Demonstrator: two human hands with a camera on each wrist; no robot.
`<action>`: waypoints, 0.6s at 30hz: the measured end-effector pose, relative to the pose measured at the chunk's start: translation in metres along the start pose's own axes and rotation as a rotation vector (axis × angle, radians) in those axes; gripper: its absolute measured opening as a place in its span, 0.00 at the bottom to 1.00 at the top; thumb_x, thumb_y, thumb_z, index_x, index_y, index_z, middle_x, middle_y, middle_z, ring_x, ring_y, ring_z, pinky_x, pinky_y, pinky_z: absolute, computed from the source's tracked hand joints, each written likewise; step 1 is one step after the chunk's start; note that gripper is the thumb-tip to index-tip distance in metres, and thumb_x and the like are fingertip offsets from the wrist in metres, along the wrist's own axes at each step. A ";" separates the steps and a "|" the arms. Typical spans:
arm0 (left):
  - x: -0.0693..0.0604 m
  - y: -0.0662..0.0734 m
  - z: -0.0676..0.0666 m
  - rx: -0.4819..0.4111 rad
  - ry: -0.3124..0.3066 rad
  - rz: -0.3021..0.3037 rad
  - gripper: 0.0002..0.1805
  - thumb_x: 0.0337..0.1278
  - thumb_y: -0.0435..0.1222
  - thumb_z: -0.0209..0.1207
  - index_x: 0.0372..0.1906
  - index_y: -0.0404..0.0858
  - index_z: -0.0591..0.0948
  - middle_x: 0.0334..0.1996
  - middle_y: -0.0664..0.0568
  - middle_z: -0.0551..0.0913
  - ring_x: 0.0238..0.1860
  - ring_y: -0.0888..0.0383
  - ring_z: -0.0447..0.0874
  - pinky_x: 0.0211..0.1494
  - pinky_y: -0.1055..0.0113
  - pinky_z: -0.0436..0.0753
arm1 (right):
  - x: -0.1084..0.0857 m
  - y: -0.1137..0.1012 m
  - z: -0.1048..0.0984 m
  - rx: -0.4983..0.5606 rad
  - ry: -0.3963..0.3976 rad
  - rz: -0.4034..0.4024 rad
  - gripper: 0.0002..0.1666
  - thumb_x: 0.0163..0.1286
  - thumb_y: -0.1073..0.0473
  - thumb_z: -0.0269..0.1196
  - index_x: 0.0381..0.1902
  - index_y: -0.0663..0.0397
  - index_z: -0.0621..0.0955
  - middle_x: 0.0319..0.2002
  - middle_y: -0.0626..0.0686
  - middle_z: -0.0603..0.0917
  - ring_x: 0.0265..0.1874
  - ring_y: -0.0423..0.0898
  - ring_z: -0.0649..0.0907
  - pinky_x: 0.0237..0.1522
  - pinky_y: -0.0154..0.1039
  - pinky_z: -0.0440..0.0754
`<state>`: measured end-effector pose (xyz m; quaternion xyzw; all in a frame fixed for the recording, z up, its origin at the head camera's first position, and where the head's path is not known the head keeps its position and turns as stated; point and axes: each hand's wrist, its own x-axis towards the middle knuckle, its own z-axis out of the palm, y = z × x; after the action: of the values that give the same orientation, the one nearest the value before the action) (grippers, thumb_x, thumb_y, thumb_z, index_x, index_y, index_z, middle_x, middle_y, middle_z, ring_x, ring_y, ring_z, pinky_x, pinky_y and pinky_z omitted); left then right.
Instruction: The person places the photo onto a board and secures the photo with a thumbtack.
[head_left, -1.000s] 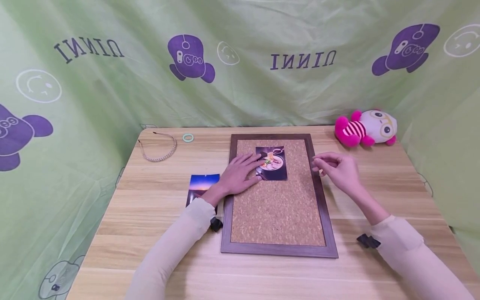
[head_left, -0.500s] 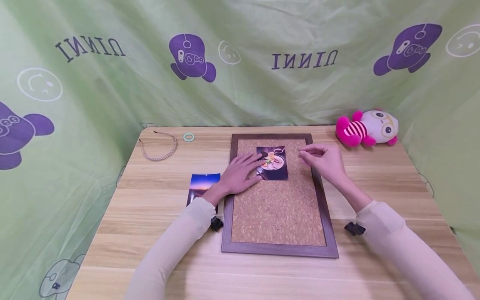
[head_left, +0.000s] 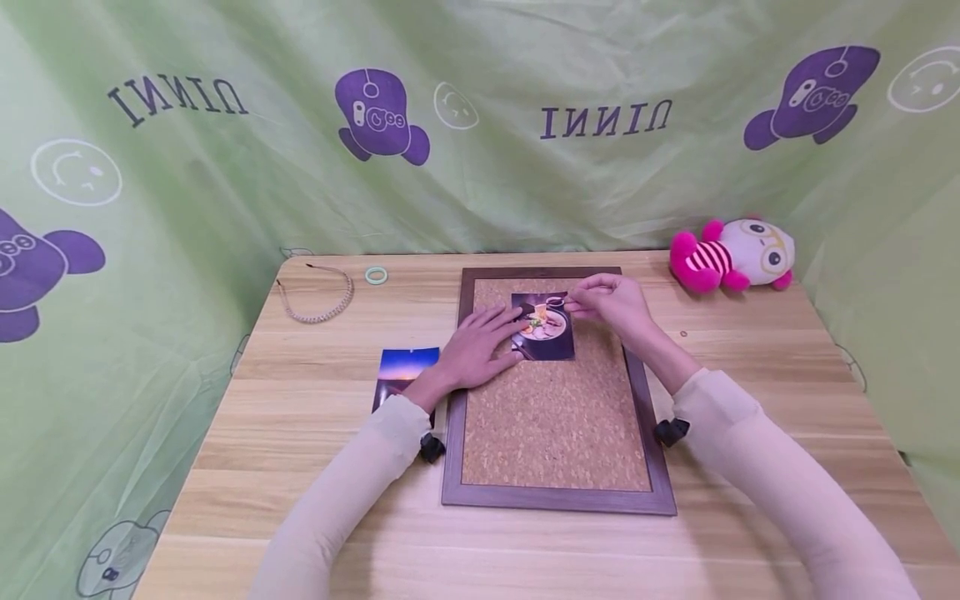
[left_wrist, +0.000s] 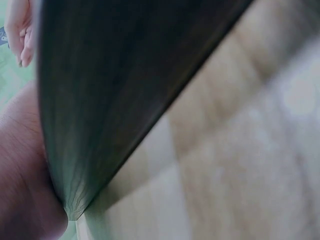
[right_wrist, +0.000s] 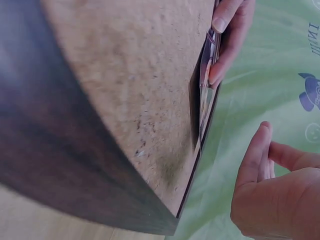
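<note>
A cork board (head_left: pixel 555 425) with a dark wooden frame lies on the table. My left hand (head_left: pixel 480 350) rests flat on its upper left part, fingers spread over the left edge of a food photo (head_left: pixel 558 343). At the photo's upper right corner is my right hand (head_left: pixel 617 310), thumb and fingertips brought together; anything between them is too small to tell. The right wrist view shows my right hand (right_wrist: pixel 280 200) beside the photo (right_wrist: pixel 205 82), which stands slightly off the cork. Dark frame (left_wrist: pixel 115 75) fills much of the left wrist view.
A sunset photo (head_left: pixel 408 364) lies left of the board, partly covered by my left arm. Farther back are a beaded headband (head_left: pixel 324 317) and a mint ring (head_left: pixel 376 276). A pink-and-white plush toy (head_left: pixel 731 257) lies back right, and a tiny ring-like item (head_left: pixel 683 333) right of the board.
My right hand has moved left and slightly away from me, from the board's right edge to the photo's upper right corner. My left hand has stayed in place.
</note>
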<state>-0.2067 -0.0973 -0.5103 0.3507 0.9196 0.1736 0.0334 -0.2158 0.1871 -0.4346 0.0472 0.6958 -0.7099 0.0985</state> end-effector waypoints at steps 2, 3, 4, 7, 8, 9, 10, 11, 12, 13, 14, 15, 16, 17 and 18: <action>0.000 0.000 0.000 0.002 0.000 0.001 0.37 0.83 0.57 0.55 0.87 0.50 0.68 0.89 0.53 0.60 0.90 0.46 0.51 0.92 0.46 0.48 | 0.006 -0.001 0.002 0.012 0.003 0.029 0.14 0.82 0.72 0.61 0.59 0.81 0.79 0.31 0.49 0.94 0.33 0.39 0.94 0.46 0.34 0.93; 0.000 0.000 0.001 0.004 -0.001 0.000 0.37 0.83 0.58 0.54 0.87 0.50 0.68 0.89 0.53 0.60 0.90 0.46 0.51 0.92 0.46 0.49 | 0.009 -0.001 0.003 0.014 0.003 0.041 0.15 0.83 0.72 0.61 0.60 0.81 0.78 0.32 0.49 0.94 0.33 0.38 0.93 0.46 0.33 0.93; 0.000 0.000 0.001 0.004 -0.002 0.000 0.37 0.83 0.58 0.54 0.87 0.50 0.68 0.89 0.53 0.60 0.90 0.46 0.51 0.92 0.46 0.49 | 0.011 -0.001 0.005 0.011 0.004 0.052 0.17 0.83 0.71 0.60 0.62 0.82 0.77 0.32 0.49 0.93 0.33 0.37 0.93 0.46 0.33 0.92; 0.000 -0.001 0.001 0.002 -0.004 -0.003 0.37 0.83 0.58 0.54 0.87 0.50 0.68 0.89 0.53 0.60 0.90 0.46 0.52 0.91 0.45 0.50 | 0.019 -0.002 0.009 -0.018 0.012 0.071 0.20 0.85 0.69 0.60 0.65 0.82 0.77 0.32 0.48 0.93 0.32 0.36 0.92 0.45 0.32 0.92; 0.000 -0.001 0.001 0.002 -0.004 -0.004 0.37 0.83 0.58 0.54 0.87 0.51 0.68 0.89 0.53 0.60 0.90 0.46 0.52 0.91 0.45 0.50 | 0.021 -0.001 0.010 -0.030 0.013 0.077 0.20 0.85 0.68 0.60 0.65 0.81 0.77 0.33 0.48 0.93 0.32 0.36 0.92 0.46 0.32 0.92; 0.000 -0.001 0.001 0.001 -0.006 -0.006 0.37 0.83 0.58 0.54 0.88 0.51 0.68 0.89 0.54 0.60 0.90 0.46 0.51 0.91 0.45 0.50 | 0.023 -0.001 0.012 -0.042 0.010 0.082 0.20 0.85 0.67 0.61 0.65 0.81 0.78 0.34 0.48 0.93 0.32 0.36 0.92 0.46 0.32 0.92; 0.000 -0.001 0.001 0.001 -0.008 -0.007 0.37 0.83 0.58 0.54 0.88 0.51 0.68 0.90 0.54 0.60 0.90 0.46 0.51 0.91 0.45 0.50 | 0.025 0.000 0.014 -0.054 0.008 0.089 0.21 0.85 0.67 0.61 0.66 0.80 0.78 0.34 0.48 0.93 0.32 0.36 0.92 0.46 0.32 0.92; 0.000 -0.001 0.001 0.002 -0.010 -0.009 0.37 0.83 0.58 0.53 0.88 0.51 0.67 0.90 0.54 0.59 0.90 0.46 0.51 0.91 0.45 0.50 | 0.027 0.000 0.016 -0.062 0.005 0.095 0.20 0.86 0.66 0.61 0.65 0.79 0.79 0.35 0.48 0.93 0.32 0.36 0.92 0.46 0.32 0.92; 0.000 -0.001 0.001 0.000 -0.012 -0.011 0.37 0.84 0.58 0.53 0.88 0.51 0.67 0.90 0.54 0.59 0.90 0.46 0.51 0.91 0.45 0.49 | 0.029 0.001 0.018 -0.070 0.001 0.099 0.20 0.86 0.66 0.61 0.65 0.79 0.79 0.35 0.49 0.93 0.32 0.36 0.92 0.46 0.32 0.92; 0.000 -0.001 0.001 -0.001 -0.011 -0.012 0.37 0.83 0.58 0.53 0.88 0.51 0.67 0.90 0.54 0.59 0.90 0.46 0.50 0.91 0.45 0.49 | 0.032 0.002 0.020 -0.077 -0.002 0.102 0.20 0.86 0.66 0.61 0.65 0.79 0.79 0.35 0.49 0.93 0.32 0.36 0.92 0.45 0.31 0.92; 0.000 -0.001 0.001 -0.002 -0.010 -0.011 0.37 0.83 0.58 0.53 0.88 0.52 0.67 0.90 0.55 0.59 0.90 0.46 0.50 0.92 0.45 0.48 | 0.034 0.003 0.022 -0.083 -0.005 0.105 0.20 0.86 0.66 0.61 0.65 0.79 0.80 0.35 0.49 0.92 0.31 0.36 0.91 0.43 0.31 0.92; 0.000 -0.001 0.001 -0.003 -0.012 -0.012 0.37 0.83 0.58 0.53 0.88 0.52 0.67 0.90 0.55 0.58 0.90 0.47 0.50 0.92 0.46 0.48 | 0.036 0.004 0.024 -0.096 -0.007 0.104 0.20 0.86 0.65 0.61 0.64 0.79 0.80 0.34 0.49 0.92 0.30 0.36 0.91 0.41 0.29 0.91; 0.000 -0.001 0.001 -0.006 -0.010 -0.011 0.37 0.83 0.58 0.54 0.88 0.51 0.67 0.90 0.55 0.58 0.90 0.47 0.50 0.92 0.46 0.48 | 0.038 0.005 0.025 -0.110 -0.005 0.101 0.19 0.86 0.66 0.61 0.63 0.79 0.81 0.33 0.48 0.91 0.29 0.36 0.90 0.39 0.28 0.91; 0.000 -0.001 0.001 -0.008 -0.009 -0.010 0.37 0.83 0.57 0.54 0.88 0.51 0.67 0.90 0.54 0.58 0.90 0.47 0.50 0.92 0.46 0.47 | 0.039 0.005 0.027 -0.123 -0.005 0.097 0.19 0.86 0.66 0.61 0.63 0.79 0.81 0.33 0.47 0.91 0.29 0.36 0.89 0.37 0.28 0.90; 0.000 -0.001 0.002 -0.010 -0.007 -0.010 0.37 0.83 0.57 0.54 0.88 0.51 0.67 0.90 0.54 0.58 0.91 0.47 0.49 0.92 0.46 0.47 | 0.041 0.005 0.028 -0.137 -0.005 0.094 0.19 0.85 0.66 0.61 0.63 0.79 0.81 0.32 0.47 0.90 0.28 0.36 0.89 0.36 0.27 0.90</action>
<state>-0.2073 -0.0973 -0.5122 0.3467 0.9204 0.1766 0.0391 -0.2530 0.1559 -0.4475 0.0710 0.7395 -0.6554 0.1364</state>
